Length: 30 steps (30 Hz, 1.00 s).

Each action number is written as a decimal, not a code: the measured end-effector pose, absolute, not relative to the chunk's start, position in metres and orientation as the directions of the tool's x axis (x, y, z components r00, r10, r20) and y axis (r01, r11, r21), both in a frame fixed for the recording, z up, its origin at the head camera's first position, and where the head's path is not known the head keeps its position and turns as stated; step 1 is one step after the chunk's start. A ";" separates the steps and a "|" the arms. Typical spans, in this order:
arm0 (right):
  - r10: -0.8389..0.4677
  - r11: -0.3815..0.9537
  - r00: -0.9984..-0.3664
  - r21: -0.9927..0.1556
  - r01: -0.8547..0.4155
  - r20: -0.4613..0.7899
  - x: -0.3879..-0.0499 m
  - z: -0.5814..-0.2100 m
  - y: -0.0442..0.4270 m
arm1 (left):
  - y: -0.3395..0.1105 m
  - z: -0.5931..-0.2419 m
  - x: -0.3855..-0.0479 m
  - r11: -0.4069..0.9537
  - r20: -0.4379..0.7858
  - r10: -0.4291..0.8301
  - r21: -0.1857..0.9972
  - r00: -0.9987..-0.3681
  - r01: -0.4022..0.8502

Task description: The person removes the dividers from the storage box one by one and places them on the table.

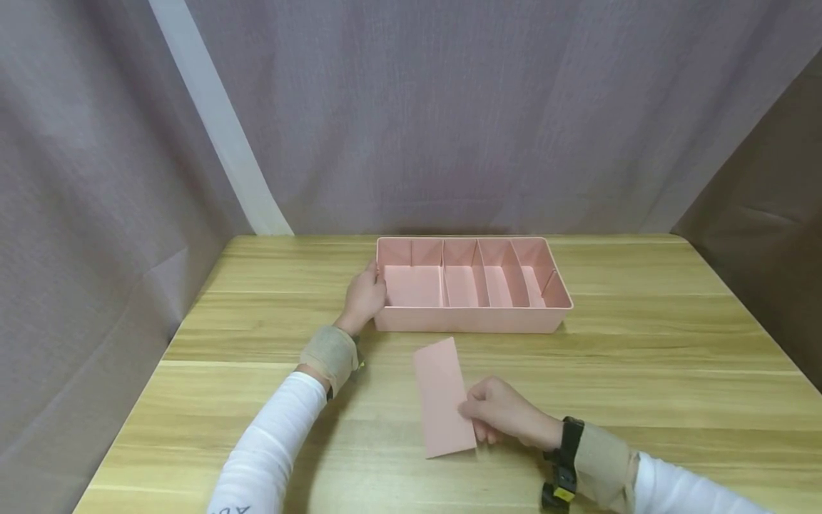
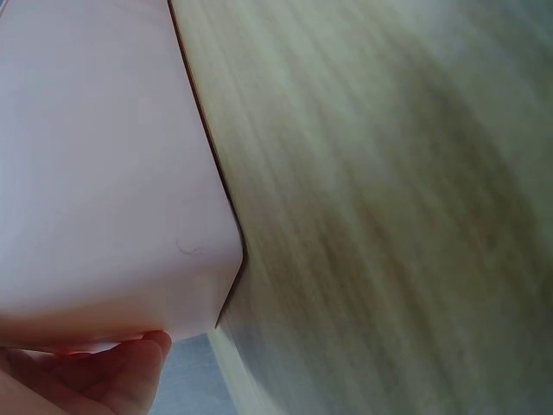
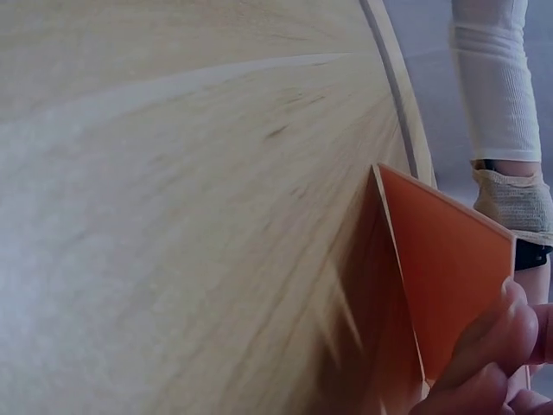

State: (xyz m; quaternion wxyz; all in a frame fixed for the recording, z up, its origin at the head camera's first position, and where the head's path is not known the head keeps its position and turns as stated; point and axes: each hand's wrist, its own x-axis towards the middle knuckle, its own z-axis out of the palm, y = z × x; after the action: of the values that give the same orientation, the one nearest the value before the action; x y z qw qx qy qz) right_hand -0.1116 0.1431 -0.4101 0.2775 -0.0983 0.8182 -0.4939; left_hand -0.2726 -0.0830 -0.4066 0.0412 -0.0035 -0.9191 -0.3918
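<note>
1. Well, I see the left hand [image 1: 364, 296] gripping the pink box [image 1: 469, 320] at nine o'clock
2. The right hand [image 1: 506, 412] pinches a pink panel [image 1: 442, 396] at four o'clock
3. It's at the box's six o'clock

Free: tabletop [image 1: 648, 343] right of box [image 1: 469, 320] | Obstacle left: left hand [image 1: 364, 294] | Obstacle front: panel [image 1: 442, 403]

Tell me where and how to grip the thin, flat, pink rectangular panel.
Probably best pinched by the long right edge of the pink panel, coming from the right: it is thin, that edge faces the right hand, and the hand pinches it there.
</note>
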 end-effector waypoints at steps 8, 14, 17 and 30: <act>-0.435 0.514 -0.801 -0.844 0.155 -0.412 -0.111 -0.413 0.146 | -0.083 -0.406 -0.273 0.695 0.071 -0.030 0.719 -0.997 0.030; -0.441 0.527 -0.780 -0.832 0.176 -0.444 -0.111 -0.416 0.148 | -0.082 -0.406 -0.273 0.691 0.059 -0.032 0.723 -0.998 0.021; -0.457 0.520 -0.762 -0.833 0.190 -0.459 -0.112 -0.419 0.149 | -0.082 -0.405 -0.273 0.690 0.059 -0.036 0.723 -0.998 0.018; -0.468 0.579 -0.742 -0.801 0.152 -0.480 -0.112 -0.422 0.150 | -0.082 -0.406 -0.272 0.678 0.036 -0.033 0.735 -0.999 0.004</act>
State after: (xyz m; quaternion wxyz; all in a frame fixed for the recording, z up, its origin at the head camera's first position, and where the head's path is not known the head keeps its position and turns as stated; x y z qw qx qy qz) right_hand -0.1123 0.1500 -0.4221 0.3461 -0.0965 0.8184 -0.4484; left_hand -0.2721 -0.0824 -0.4060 0.0228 0.0078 -0.9157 -0.4011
